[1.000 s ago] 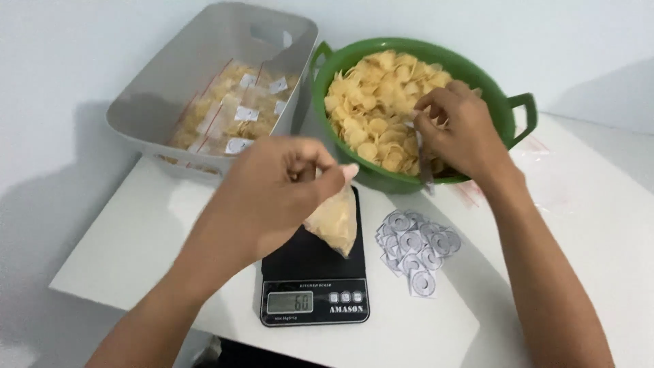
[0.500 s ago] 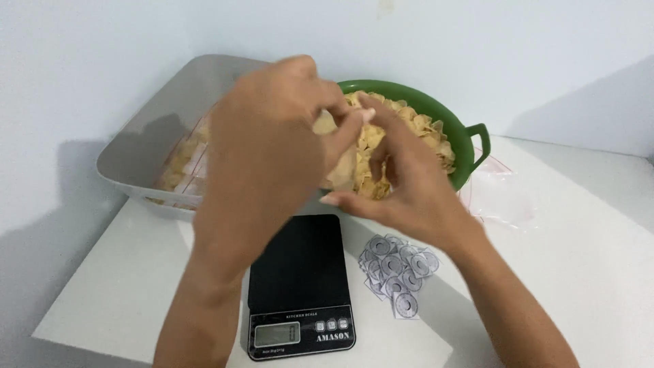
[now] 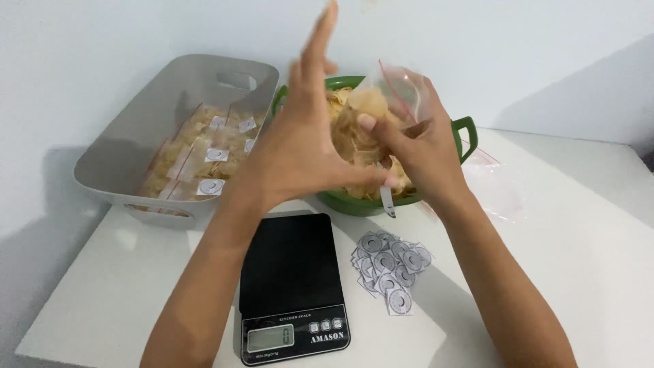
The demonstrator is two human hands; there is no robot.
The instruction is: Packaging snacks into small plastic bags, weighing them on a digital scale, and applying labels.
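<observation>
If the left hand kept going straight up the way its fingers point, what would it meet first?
Nothing, as far as the picture shows: the left hand points up at the bare pale wall. The clear zip bag of chips sits beside its palm, not ahead; depth is unclear.

Home snack-packing table: kitchen scale [image 3: 293, 286], chip basin [image 3: 381, 202], bagged portions [image 3: 204, 160].

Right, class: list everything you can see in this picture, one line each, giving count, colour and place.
Table: one, white, under everything.
Kitchen scale: one, black, front centre.
Round paper labels: small pile, grey-white, right of scale.
Green basin: one, holds pale yellow chips, behind scale.
Grey tub: one, back left, holds labelled chip packets.
Empty clear bags: few, right of basin.
Chip bag: one, clear, held up.
Left hand: fingers spread, against bag.
Right hand: gripping bag.
</observation>
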